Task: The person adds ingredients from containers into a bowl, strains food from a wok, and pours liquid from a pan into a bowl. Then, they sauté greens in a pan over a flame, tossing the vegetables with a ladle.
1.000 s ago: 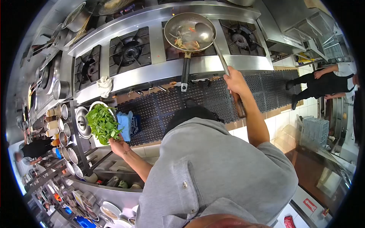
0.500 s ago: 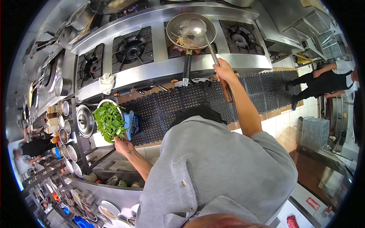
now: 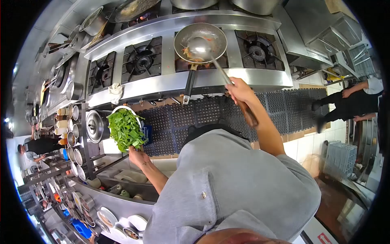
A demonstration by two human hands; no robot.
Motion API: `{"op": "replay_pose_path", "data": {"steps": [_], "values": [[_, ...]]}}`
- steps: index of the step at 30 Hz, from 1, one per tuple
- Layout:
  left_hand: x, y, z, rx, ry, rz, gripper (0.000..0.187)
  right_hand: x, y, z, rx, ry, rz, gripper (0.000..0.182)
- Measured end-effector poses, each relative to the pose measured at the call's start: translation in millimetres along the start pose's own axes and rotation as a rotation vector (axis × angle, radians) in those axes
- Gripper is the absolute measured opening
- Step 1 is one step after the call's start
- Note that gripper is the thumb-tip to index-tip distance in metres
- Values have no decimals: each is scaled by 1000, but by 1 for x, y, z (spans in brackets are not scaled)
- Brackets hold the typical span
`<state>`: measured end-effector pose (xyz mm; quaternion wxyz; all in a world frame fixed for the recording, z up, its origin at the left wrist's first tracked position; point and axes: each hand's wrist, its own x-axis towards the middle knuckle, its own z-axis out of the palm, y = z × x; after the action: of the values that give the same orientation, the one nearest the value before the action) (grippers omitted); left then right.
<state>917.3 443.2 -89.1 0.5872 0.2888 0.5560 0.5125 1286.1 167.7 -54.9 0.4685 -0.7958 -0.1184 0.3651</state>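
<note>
My right hand (image 3: pixel 240 90) is closed around the long handle of a metal ladle (image 3: pixel 200 47), whose grip end is wooden. The ladle's round head is inside a frying pan (image 3: pixel 219 37) on a burner, over strips of food (image 3: pixel 187 53). The pan's black handle (image 3: pixel 189 83) points toward me, with no hand on it. On the left, my left hand (image 3: pixel 138 156) grips the near edge of a white bowl (image 3: pixel 138 115) heaped with chopped green leaves (image 3: pixel 125 129). Leaves partly hide its fingertips.
Beside the bowl stands a lidded pot (image 3: pixel 95 126). Burners (image 3: pixel 142 61) flank the pan, and a white cloth (image 3: pixel 115 93) hangs on the stove's front edge. Metal containers (image 3: pixel 72 138) line the left shelf. A person (image 3: pixel 351 101) stands at right; another person (image 3: pixel 34 148) is far left.
The ladle head has come down and toward me within the pan, and its handle has swung lower. The bowl and my left hand sit slightly farther right as the view shifts.
</note>
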Motion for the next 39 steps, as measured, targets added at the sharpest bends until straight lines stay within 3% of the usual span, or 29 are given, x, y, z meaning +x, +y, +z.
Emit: {"op": "replay_pose_path", "data": {"steps": [2, 3, 4, 6, 8, 10, 12, 14, 15, 16, 18, 20, 22, 24, 26, 30, 33, 35, 37, 39], "values": [[-12, -9, -1, -14, -18, -11, 24, 31, 9, -2, 90, -145, -105, 17], [-24, -13, -4, -7, -5, -14, 24, 45, 8, 3, 24, -26, -103, 16], [-35, -14, -4, 1, -4, -17, 24, 41, 18, 1, 23, -39, -100, 16], [-42, -9, 4, -6, -19, -2, 23, 32, 30, -1, -423, 235, -326, 16], [-45, -19, -6, -12, 10, -21, 21, 21, 26, -11, -456, 185, -264, 18], [-54, -23, -9, 20, -5, -5, 20, 6, 2, -17, -70, -123, -78, 21], [-64, -29, -6, 17, -11, -19, 21, 43, 9, -13, -15, -218, -156, 25], [-62, -31, -16, -15, -29, -34, 22, 39, -12, 4, -271, 72, -166, 26], [-67, -29, -15, -29, -50, -25, 22, 45, 7, 10, -546, 292, -408, 28], [-71, -27, -12, -39, -48, -18, 22, 56, 21, 1, -545, 292, -421, 28], [-84, -27, -10, -45, -30, -20, 21, 40, 9, -21, -404, 63, -224, 30], [-81, -29, -18, -26, -51, -19, 20, 48, -1, -10, -369, 55, -189, 30], [-76, -33, -20, -20, -59, -30, 18, 80, 4, 6, -652, 256, -396, 27], [-85, -24, -9, -26, -53, -16, 17, 71, -4, 6, -708, 229, -309, 25], [-88, -20, -2, -84, 29, -19, 14, 49, 6, -5, -763, 111, -399, 25], [-68, -23, -27, 36, -81, -14, 22, 32, 15, -15, -789, 123, -318, 26], [-62, -22, -22, 1, -72, -23, 20, 64, 8, -4, -753, 175, -355, 39], [-56, -14, -14, 15, -34, -3, 9, 55, 15, -5, -774, 142, -373, 42], [-51, -8, -12, 28, -46, 12, 8, 30, 19, -12, -785, 70, -435, 43], [-56, -1, -3, 42, -57, 14, 9, 31, 11, -16, -803, 142, -369, 42]]}}
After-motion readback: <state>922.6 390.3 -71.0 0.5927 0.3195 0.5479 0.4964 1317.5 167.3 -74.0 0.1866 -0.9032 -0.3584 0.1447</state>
